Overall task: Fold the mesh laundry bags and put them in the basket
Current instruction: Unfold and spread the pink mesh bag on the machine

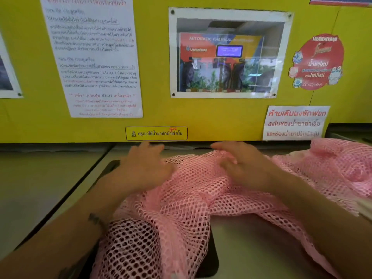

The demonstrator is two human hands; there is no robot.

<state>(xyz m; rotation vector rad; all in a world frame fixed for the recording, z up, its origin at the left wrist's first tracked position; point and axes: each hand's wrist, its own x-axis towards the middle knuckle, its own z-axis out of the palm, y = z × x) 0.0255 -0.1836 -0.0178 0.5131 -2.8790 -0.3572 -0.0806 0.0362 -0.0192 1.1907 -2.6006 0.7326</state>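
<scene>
A pink mesh laundry bag (181, 200) lies crumpled across the grey top of a machine, spreading from the lower middle toward the back. My left hand (141, 168) rests flat on its left part with fingers spread. My right hand (243, 166) lies palm down on its upper middle, fingers apart and pointing left. More pink mesh (332, 170) is heaped at the right; I cannot tell whether it is a separate bag. Both hands are blurred by motion. No basket is in view.
The machine's grey top (251, 244) has a dark recess (211, 256) partly under the mesh. A second grey surface (36, 188) adjoins at the left. A yellow wall panel (157, 113) with posted notices and stickers rises straight behind the hands.
</scene>
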